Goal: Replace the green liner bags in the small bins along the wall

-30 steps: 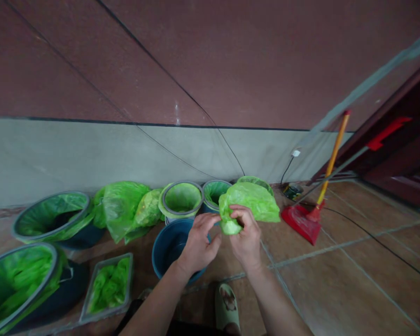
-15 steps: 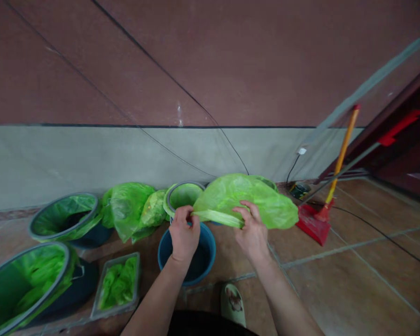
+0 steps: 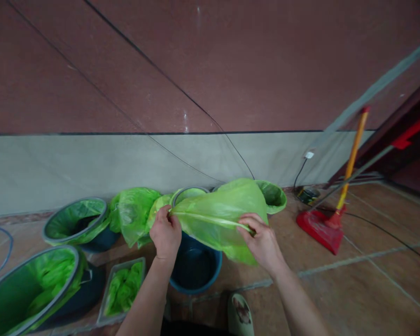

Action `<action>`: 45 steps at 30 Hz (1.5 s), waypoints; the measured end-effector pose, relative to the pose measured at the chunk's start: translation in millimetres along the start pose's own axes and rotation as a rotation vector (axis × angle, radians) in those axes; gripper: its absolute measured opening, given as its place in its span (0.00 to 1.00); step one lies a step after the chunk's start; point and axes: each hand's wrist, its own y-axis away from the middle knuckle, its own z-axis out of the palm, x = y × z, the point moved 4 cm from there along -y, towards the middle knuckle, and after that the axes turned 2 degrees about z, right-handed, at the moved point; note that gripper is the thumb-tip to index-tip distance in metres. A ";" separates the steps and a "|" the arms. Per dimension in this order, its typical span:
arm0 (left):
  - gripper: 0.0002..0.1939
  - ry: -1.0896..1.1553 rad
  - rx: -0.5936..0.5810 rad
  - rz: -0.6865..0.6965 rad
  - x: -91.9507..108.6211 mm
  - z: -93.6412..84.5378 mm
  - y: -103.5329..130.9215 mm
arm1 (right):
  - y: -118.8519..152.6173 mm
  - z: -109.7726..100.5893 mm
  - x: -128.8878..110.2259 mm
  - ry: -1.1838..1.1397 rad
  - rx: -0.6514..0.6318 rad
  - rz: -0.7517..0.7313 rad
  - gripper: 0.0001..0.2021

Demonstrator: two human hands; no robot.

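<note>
A translucent green plastic bag [image 3: 231, 205] is stretched between my two hands by its folded edge. My left hand [image 3: 166, 231] pinches one end of that edge, and my right hand [image 3: 262, 240] pinches it further right. The bag's body hangs and spreads beyond the edge, partly over a blue bucket [image 3: 196, 268] on the floor. Behind the bag, a small bin with a grey rim [image 3: 191, 190] is partly hidden. Another green-lined bin [image 3: 275, 196] shows at the bag's right.
On the left stand two green-lined bins [image 3: 75, 219] [image 3: 31, 289], a tied green bag [image 3: 136, 212] and a clear tray of green bags [image 3: 124, 289]. To the right are a red dustpan [image 3: 322, 228] with an orange handle, a dark tin [image 3: 308, 195] and a cable [image 3: 381, 226].
My hands have moved apart, the left one going left, so the bag's edge is pulled longer and straighter. The bag's body has swung left and down, uncovering the lined bin behind it.
</note>
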 end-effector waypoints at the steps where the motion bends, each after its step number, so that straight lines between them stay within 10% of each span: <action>1: 0.17 -0.030 -0.056 0.010 1.2 2.4 1.5 | 0.1 -1.1 -1.6 0.003 0.073 -0.008 0.05; 11: 0.27 0.043 -0.593 0.210 30.5 50.0 49.4 | 5.8 11.6 -30.4 -0.062 0.129 -0.139 0.11; 18: 0.34 0.165 -0.507 0.283 40.4 57.8 52.7 | 11.6 16.8 -41.3 -0.143 0.011 -0.206 0.12; 25: 0.17 0.074 -0.518 0.417 46.3 54.0 46.1 | 18.7 22.0 -47.2 -0.160 -0.046 -0.259 0.13; 45: 0.18 -0.245 -0.157 -0.160 -23.1 -6.8 -28.1 | 4.1 -35.5 37.9 0.399 0.242 0.140 0.21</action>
